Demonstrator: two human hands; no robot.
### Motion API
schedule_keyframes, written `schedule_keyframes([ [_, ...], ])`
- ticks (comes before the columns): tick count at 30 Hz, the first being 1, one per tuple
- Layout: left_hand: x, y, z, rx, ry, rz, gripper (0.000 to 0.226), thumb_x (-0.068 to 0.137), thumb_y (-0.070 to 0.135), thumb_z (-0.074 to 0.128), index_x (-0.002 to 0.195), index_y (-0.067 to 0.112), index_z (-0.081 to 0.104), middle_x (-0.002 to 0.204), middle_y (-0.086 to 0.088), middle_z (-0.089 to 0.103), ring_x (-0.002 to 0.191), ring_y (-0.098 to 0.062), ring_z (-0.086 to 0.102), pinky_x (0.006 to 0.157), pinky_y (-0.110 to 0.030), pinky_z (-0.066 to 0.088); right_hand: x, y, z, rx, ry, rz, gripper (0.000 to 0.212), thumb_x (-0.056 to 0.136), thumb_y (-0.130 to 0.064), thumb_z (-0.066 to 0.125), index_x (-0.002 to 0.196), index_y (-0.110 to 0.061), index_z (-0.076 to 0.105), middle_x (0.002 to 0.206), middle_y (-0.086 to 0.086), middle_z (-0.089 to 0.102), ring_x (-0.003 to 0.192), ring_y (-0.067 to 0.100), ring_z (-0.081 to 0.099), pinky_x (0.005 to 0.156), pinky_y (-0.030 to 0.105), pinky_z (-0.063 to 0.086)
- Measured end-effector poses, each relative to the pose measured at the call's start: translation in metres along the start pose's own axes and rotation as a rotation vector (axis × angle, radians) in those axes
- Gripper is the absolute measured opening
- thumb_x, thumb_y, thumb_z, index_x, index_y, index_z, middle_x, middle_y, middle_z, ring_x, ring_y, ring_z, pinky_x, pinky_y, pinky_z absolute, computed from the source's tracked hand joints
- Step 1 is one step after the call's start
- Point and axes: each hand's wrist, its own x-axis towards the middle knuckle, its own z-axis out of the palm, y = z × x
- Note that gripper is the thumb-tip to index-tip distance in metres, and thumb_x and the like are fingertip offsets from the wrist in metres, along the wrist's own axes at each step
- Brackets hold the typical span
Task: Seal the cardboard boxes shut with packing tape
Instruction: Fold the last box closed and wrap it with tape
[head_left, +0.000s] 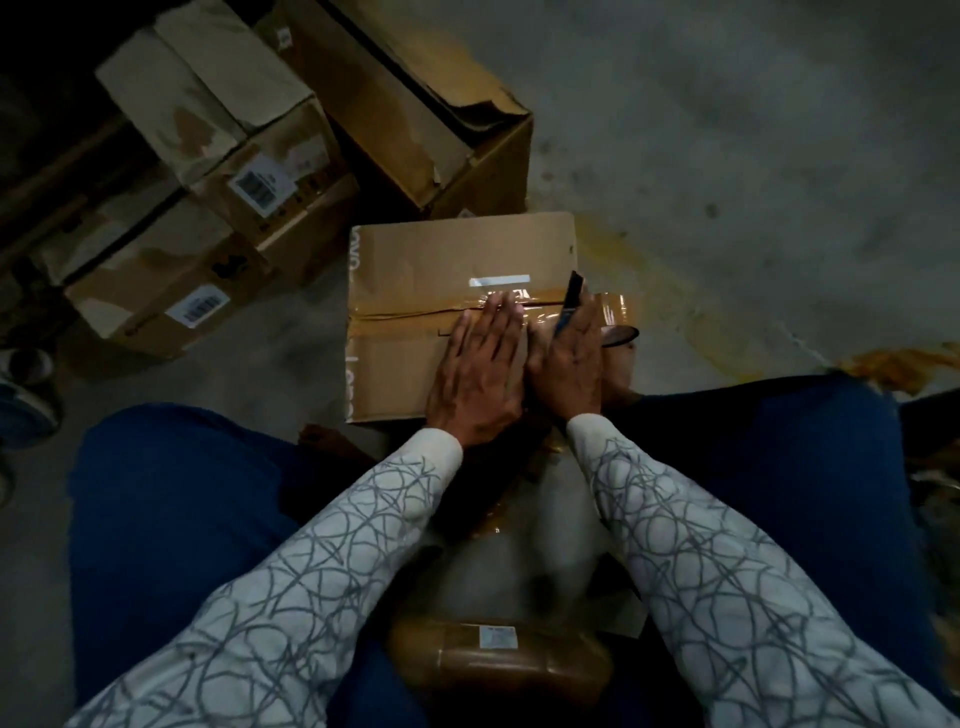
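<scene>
A brown wrapped parcel with a small white label is lying closest, between the person's knees in blue trousers. Two patterned sleeves are reaching forward over it to a cardboard box that is sitting on the floor in front of the knees.

The left hand is lying flat on the box top, its fingers straight and close together, pressing on the brown tape that is running along the middle seam. The right hand is resting just beside it, touching it, and is holding a slim blue-and-black cutter that is sticking up past the fingertips; how the fingers are lying around the cutter is not plain. Beyond this hand the tape is running over the box's right edge to the tape roll, which is partly hidden.

Farther off, a large battered box is standing behind, and stacked boxes with barcode labels are sitting to the left. Yellowish stains are marking the floor on the right.
</scene>
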Motion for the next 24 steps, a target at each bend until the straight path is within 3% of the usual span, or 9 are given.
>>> schedule_keyframes([
  [3, -0.008, -0.013, -0.005, -0.003, -0.024, -0.013, 0.087, 0.094, 0.059, 0.035, 0.160, 0.009, 0.010, 0.169, -0.007, 0.001, 0.155, -0.020, -0.003, 0.125, -0.045, 0.003, -0.006, 0.002, -0.014, 0.247, -0.085, 0.125, 0.090, 0.087, -0.018, 0.073, 0.154, -0.003, 0.014, 0.159, 0.019, 0.026, 0.145, 0.030, 0.031, 0.119, 0.036, 0.027],
  [8, -0.033, -0.037, -0.014, -0.076, 0.027, 0.065, 0.080, 0.095, 0.057, 0.047, 0.158, 0.014, 0.025, 0.167, -0.003, 0.016, 0.155, -0.017, 0.011, 0.124, -0.043, 0.011, -0.037, 0.004, -0.019, 0.546, -0.114, 0.250, 0.078, 0.078, -0.018, 0.081, 0.139, -0.023, 0.032, 0.142, -0.003, 0.044, 0.133, 0.019, 0.046, 0.111, 0.034, 0.039],
  [11, -0.023, -0.024, -0.023, -0.171, 0.049, -0.103, 0.060, 0.093, 0.049, 0.053, 0.145, 0.020, 0.045, 0.154, -0.002, 0.041, 0.143, -0.022, 0.035, 0.113, -0.042, 0.023, -0.045, -0.002, -0.031, 0.597, 0.017, 0.381, 0.049, 0.091, -0.031, 0.070, 0.130, -0.018, 0.042, 0.128, 0.005, 0.053, 0.124, 0.026, 0.053, 0.094, 0.026, 0.039],
  [14, 0.007, 0.000, -0.047, -0.271, 0.095, -0.173, 0.042, 0.091, 0.041, 0.048, 0.124, 0.019, 0.062, 0.128, -0.008, 0.060, 0.122, -0.031, 0.050, 0.101, -0.042, 0.034, -0.042, -0.003, -0.039, 0.734, 0.137, 0.661, 0.073, 0.091, -0.070, 0.046, 0.134, -0.011, 0.053, 0.124, 0.011, 0.063, 0.115, 0.029, 0.059, 0.100, 0.032, 0.040],
  [16, 0.033, 0.016, -0.064, -0.261, 0.040, -0.126, 0.030, 0.097, 0.030, 0.052, 0.120, 0.018, 0.066, 0.123, -0.008, 0.064, 0.119, -0.030, 0.050, 0.100, -0.039, 0.032, -0.044, 0.003, -0.031, 0.909, 0.153, 0.773, 0.096, 0.074, -0.093, 0.024, 0.104, -0.015, 0.071, 0.081, 0.003, 0.071, 0.082, 0.030, 0.064, 0.086, 0.042, 0.051],
  [18, 0.063, 0.033, -0.075, -0.171, -0.057, 0.001, 0.028, 0.099, 0.022, 0.053, 0.124, 0.020, 0.064, 0.125, -0.007, 0.064, 0.121, -0.028, 0.050, 0.102, -0.036, 0.029, -0.050, 0.015, -0.016, 1.004, 0.193, 0.853, 0.083, 0.080, -0.089, 0.019, 0.073, -0.020, 0.067, 0.058, -0.002, 0.060, 0.068, 0.028, 0.057, 0.075, 0.042, 0.047],
  [19, 0.078, 0.041, -0.077, -0.107, -0.142, 0.076, 0.031, 0.098, 0.019, 0.053, 0.128, 0.021, 0.062, 0.127, -0.006, 0.064, 0.123, -0.027, 0.051, 0.106, -0.036, 0.026, -0.056, 0.011, -0.020, 1.027, 0.198, 0.895, 0.075, 0.089, -0.080, 0.021, 0.074, -0.022, 0.066, 0.062, -0.002, 0.060, 0.073, 0.027, 0.057, 0.079, 0.043, 0.047],
  [21, 0.106, 0.055, -0.078, 0.069, -0.390, 0.190, 0.038, 0.097, 0.016, 0.052, 0.133, 0.025, 0.058, 0.129, -0.003, 0.063, 0.130, -0.025, 0.048, 0.117, -0.042, 0.013, -0.065, 0.005, -0.030, 1.028, 0.149, 0.938, 0.064, 0.102, -0.061, 0.024, 0.105, -0.016, 0.069, 0.090, 0.005, 0.068, 0.095, 0.028, 0.061, 0.096, 0.042, 0.048],
  [24, 0.139, 0.065, -0.067, 0.355, -0.696, 0.244, 0.038, 0.101, 0.033, 0.049, 0.138, 0.028, 0.052, 0.140, -0.006, 0.057, 0.142, -0.025, 0.037, 0.121, -0.050, -0.005, -0.070, 0.009, -0.036, 0.791, -0.013, 0.897, 0.055, 0.108, -0.046, 0.021, 0.141, -0.015, 0.051, 0.135, 0.014, 0.059, 0.125, 0.034, 0.053, 0.105, 0.040, 0.037],
])
